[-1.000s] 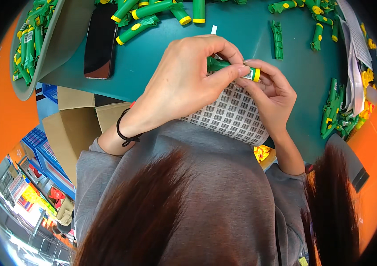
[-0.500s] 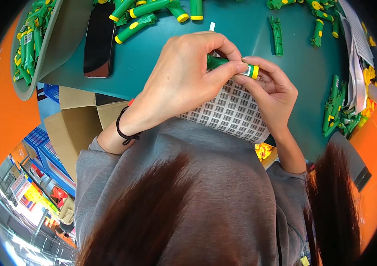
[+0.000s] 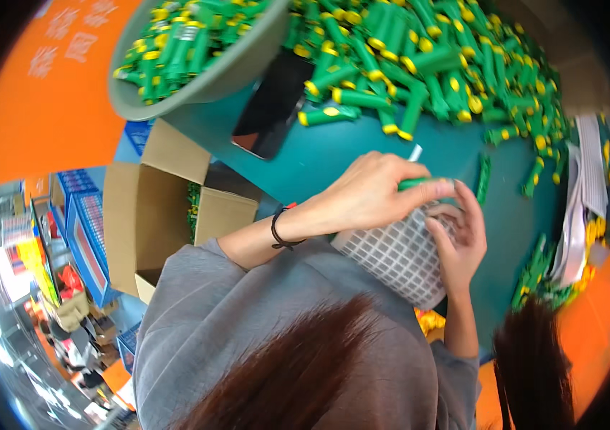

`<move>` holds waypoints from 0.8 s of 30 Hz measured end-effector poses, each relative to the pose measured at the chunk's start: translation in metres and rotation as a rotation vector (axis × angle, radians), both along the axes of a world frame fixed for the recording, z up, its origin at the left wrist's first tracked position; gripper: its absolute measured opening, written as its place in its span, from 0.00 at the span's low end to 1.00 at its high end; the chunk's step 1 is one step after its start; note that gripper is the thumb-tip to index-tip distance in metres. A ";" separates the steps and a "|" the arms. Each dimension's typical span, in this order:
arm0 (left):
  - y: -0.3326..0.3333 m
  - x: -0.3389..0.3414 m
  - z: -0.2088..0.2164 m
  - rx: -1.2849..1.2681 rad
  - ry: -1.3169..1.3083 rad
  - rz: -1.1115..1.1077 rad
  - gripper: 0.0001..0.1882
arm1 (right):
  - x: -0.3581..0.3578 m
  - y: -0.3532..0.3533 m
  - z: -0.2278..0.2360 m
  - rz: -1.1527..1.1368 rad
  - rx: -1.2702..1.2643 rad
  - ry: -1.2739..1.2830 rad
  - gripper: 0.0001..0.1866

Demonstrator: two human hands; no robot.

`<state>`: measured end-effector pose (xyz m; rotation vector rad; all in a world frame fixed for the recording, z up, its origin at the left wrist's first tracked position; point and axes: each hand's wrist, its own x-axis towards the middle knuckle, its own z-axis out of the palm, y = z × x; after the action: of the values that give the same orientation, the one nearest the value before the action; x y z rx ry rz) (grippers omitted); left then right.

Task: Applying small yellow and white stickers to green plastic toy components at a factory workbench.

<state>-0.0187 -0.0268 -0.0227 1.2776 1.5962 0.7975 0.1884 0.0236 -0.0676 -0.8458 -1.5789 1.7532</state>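
Note:
My left hand point(image 3: 380, 190) is closed on a small green plastic tube point(image 3: 411, 184), mostly covered by its fingers and thumb. Just right of it, my right hand point(image 3: 461, 247) has its thumb and curled fingers apart, the index fingertip by the left thumb tip; nothing shows in its grip. Beneath both hands curves a sheet of white printed labels point(image 3: 391, 252), lying against my front at the table edge. A small white strip point(image 3: 415, 153) sticks up beyond the left fingers. Motion blurs the hands somewhat.
A heap of green tubes with yellow ends point(image 3: 427, 64) covers the far table. At far left stand a grey tub point(image 3: 212, 89) of similar pieces and a black phone point(image 3: 273, 107). An open cardboard box point(image 3: 122, 222) is beside me. Papers point(image 3: 574, 215) lie right.
The view has swung, bringing more of the heap, tub and box into sight. My right fingers have come off the tube's yellow end and spread, while the left hand keeps hold of it.

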 end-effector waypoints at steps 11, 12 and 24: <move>-0.018 -0.143 0.036 0.937 1.100 0.418 0.12 | -0.006 0.017 0.001 0.018 0.760 -0.737 0.19; -0.023 -0.112 0.013 0.888 0.741 0.261 0.14 | -0.007 0.019 -0.002 0.016 0.738 -0.691 0.18; -0.018 -0.014 -0.068 0.754 0.467 -0.038 0.11 | 0.000 0.020 -0.009 -0.031 0.674 -0.622 0.17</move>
<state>-0.0328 -0.0445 -0.0909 2.1486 1.6728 1.2028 0.1883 0.0438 -0.0763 -1.0930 -2.3346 0.8334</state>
